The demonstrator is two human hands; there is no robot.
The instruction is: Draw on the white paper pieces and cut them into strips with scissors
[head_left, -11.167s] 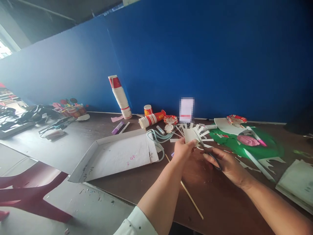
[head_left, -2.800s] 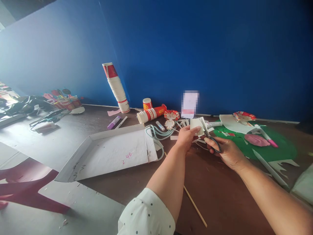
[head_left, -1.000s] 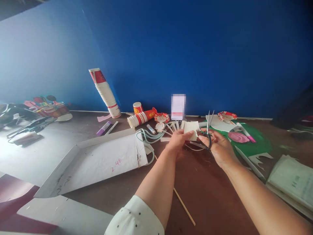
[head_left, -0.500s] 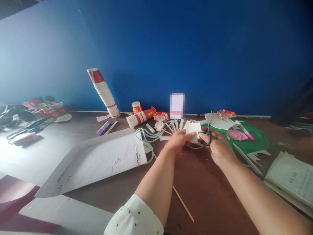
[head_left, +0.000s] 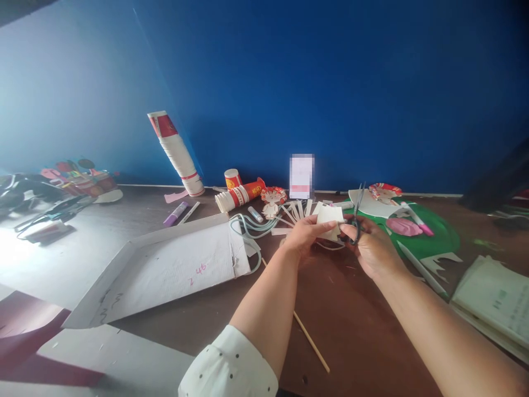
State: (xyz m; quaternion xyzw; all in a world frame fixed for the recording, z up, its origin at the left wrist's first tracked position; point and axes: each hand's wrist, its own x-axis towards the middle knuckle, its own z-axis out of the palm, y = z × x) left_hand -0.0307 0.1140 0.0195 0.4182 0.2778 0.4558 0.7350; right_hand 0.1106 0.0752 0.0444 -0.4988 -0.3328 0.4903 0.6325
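Pinched in my left hand [head_left: 308, 234] is a small piece of cream-white paper [head_left: 329, 215], held up above the brown table [head_left: 351, 331]. My right hand [head_left: 370, 242] grips dark-handled scissors [head_left: 359, 212] with the blades pointing up and away from me. The right fingertips are close beside the paper's right edge; whether they touch it I cannot tell. White paper strips [head_left: 298, 210] fan out just behind my left hand. Next to them stands a paper figure [head_left: 271, 203] with a red and white curled mane.
A cardboard tray [head_left: 165, 281] lies left, with a cable [head_left: 252, 226] at its end. Stacked paper cups [head_left: 177, 154] lean on the blue wall. A wooden stick [head_left: 312, 342] lies in front. Right are a green plate [head_left: 444, 234], a marker [head_left: 417, 219] and an open book [head_left: 496, 298].
The whole view has shifted slightly, so most things appear a little to the right. Both hands keep their holds on the paper and the scissors, whose blades look closer together.
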